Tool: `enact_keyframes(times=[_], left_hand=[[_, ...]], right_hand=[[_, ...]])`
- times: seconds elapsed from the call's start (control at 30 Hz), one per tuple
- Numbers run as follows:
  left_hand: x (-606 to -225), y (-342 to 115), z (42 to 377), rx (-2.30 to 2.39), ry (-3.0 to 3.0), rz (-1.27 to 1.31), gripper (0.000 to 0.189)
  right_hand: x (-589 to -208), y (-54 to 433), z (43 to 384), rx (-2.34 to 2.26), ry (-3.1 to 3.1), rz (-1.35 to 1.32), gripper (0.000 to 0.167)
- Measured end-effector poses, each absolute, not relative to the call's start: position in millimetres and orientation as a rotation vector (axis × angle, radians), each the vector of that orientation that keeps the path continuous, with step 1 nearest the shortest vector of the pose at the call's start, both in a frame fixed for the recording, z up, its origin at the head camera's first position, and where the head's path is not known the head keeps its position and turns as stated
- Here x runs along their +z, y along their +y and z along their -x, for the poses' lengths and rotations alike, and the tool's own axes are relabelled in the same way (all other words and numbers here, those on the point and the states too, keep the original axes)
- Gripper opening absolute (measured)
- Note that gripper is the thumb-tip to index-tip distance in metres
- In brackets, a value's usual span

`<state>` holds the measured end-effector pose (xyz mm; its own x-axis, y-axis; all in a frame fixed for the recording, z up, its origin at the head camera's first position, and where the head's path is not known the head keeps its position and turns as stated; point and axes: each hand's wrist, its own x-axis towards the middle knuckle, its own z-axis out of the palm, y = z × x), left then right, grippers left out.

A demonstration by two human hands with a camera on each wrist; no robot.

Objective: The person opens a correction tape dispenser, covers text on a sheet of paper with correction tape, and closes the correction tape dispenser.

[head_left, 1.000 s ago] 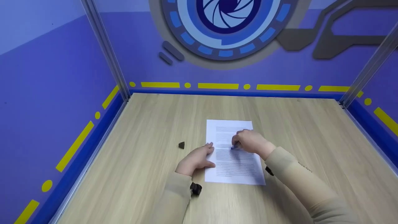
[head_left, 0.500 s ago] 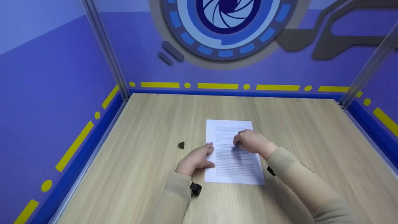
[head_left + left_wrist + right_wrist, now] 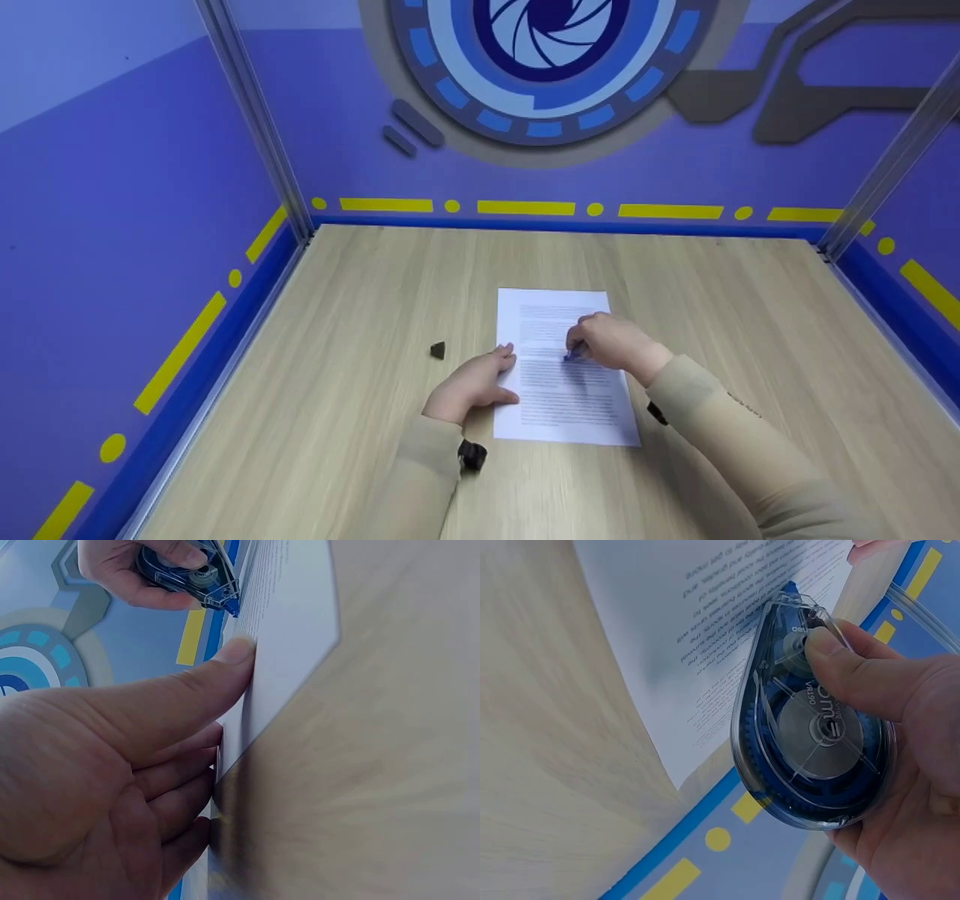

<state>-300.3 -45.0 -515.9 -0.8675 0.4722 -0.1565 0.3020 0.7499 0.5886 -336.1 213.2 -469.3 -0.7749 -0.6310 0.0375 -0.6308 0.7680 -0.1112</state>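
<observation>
A printed sheet of paper [image 3: 555, 420] lies on the wooden table. My right hand [image 3: 611, 341] holds a correction tape dispenser [image 3: 810, 727] with a clear case and dark blue inside, pinched between thumb and fingers. Its blue tip [image 3: 790, 588] is right at the printed lines, near the middle of the page. With thumb and fingers spread, my left hand [image 3: 472, 382] rests on the sheet's left edge. In the left wrist view the left thumb [image 3: 236, 652] lies on the paper's margin, the other fingers along the edge.
A small dark brown angular piece [image 3: 438, 350] lies on the wooden table [image 3: 360, 300] left of the sheet. Blue-purple panels [image 3: 525, 180] with yellow marks stand at the back and sides. Black wrist straps [image 3: 472, 455] show at the sleeves.
My right hand has slid slightly to the right over the page with the correction tape dispenser. The left hand and the paper stay where they were.
</observation>
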Motion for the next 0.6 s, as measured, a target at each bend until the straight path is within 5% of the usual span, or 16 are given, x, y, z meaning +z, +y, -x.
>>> enact_keyframes(times=[0.6], left_hand=[[-515.8,-44.5,298.9,0.837,2.644,-0.566,0.073]], right_hand=[[-469.5,218.9,336.5,-0.166,2.954,1.058,0.017]])
